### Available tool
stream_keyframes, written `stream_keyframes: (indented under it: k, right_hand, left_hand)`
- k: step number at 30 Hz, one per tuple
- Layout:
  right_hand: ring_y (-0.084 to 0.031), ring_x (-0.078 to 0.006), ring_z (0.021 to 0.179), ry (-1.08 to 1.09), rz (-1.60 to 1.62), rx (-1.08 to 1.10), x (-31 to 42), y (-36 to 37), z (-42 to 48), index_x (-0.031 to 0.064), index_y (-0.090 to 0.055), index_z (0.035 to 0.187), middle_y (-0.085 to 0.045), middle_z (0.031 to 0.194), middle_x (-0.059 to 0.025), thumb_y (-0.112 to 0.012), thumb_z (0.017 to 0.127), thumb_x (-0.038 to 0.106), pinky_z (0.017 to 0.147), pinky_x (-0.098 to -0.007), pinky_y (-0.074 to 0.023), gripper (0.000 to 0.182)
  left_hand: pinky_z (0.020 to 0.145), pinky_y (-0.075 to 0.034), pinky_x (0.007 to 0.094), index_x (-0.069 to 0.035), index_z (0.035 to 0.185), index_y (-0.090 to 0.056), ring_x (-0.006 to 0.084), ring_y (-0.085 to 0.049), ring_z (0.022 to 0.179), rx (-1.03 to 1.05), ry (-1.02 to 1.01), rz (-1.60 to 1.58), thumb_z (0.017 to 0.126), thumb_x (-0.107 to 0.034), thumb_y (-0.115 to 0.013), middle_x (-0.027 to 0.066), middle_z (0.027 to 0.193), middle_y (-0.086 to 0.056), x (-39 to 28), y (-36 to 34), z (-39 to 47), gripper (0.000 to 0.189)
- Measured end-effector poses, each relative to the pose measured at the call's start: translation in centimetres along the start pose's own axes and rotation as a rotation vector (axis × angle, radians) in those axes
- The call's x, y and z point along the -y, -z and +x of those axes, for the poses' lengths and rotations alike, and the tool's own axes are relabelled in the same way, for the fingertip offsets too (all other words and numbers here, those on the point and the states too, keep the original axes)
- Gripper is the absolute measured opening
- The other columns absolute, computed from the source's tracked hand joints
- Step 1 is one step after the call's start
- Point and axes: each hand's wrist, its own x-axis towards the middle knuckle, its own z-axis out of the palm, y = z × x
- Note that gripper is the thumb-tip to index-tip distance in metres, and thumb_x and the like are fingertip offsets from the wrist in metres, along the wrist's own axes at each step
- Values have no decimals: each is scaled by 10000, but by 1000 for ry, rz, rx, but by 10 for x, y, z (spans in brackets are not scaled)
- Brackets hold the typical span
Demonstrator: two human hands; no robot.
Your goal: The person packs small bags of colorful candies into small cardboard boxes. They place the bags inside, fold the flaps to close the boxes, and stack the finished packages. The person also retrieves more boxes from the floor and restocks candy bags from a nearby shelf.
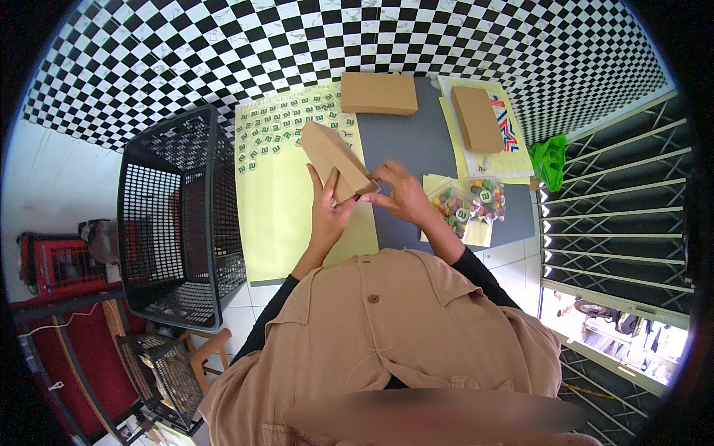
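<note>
Both my hands hold a partly folded brown cardboard box [340,161] over the yellow sheet. My left hand [329,209] grips it from below on the near left side, its fingers spread against the cardboard. At the box's right end, the fingers and thumb of my right hand [399,192] pinch a flap. Another brown cardboard box [379,93] lies at the back of the grey table, and one more [478,120] lies at the right on printed paper. Clear bags of colourful sweets [463,203] with round stickers lie right of my right hand.
Round stickers [273,125] cover the far part of the yellow sheet [301,223] on the grey table [407,145]. A large black plastic crate [215,223] stands on the left. At the right are a green plastic bag [549,161] and a folding metal gate [613,217].
</note>
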Motion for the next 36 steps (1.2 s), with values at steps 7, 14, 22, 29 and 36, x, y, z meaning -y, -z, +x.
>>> stream_keyframes:
  k: [7,14,22,29,36]
  right_hand:
    - [-530,-342,1174,107,211,40,-5,-2,19,88,-549,1243,-511,1315,-143,-774,795,323,958,-414,-467,554]
    - [-445,-379,1277,242,17,-20,30,5,24,117,-422,1436,-434,1413,-159,-662,860,337,1022,-452,-424,662]
    - [-462,-365,1262,279,85,90,32,3,30,104,-432,1396,-447,1401,-148,-580,863,222,1024,-427,-422,566]
    - [-476,-368,1234,289,110,92,31,1,33,83,-444,1351,-463,1367,-155,-555,847,176,1019,-422,-418,524]
    - [-463,-367,1256,301,155,184,32,-2,37,64,-462,1343,-476,1344,-167,-548,867,169,1042,-429,-407,494]
  left_hand:
    - [973,-519,375,5,1421,-447,287,-414,1363,51,-93,-8,990,-152,-547,173,1599,-183,-11,17,9,470]
    - [881,-557,330,-15,1402,-474,240,-517,1248,70,110,-162,1015,-179,-507,130,1466,-428,-34,25,9,422]
    - [825,-566,302,-6,1347,-512,204,-557,1156,62,149,-179,1047,-208,-441,107,1392,-482,-31,25,6,369]
    - [843,-561,312,-23,1362,-520,193,-573,1121,27,148,-138,1045,-214,-446,107,1337,-525,-42,23,7,378]
    - [828,-576,308,-31,1347,-540,182,-592,1079,-26,149,-69,1033,-126,-434,102,1257,-565,-36,28,6,345]
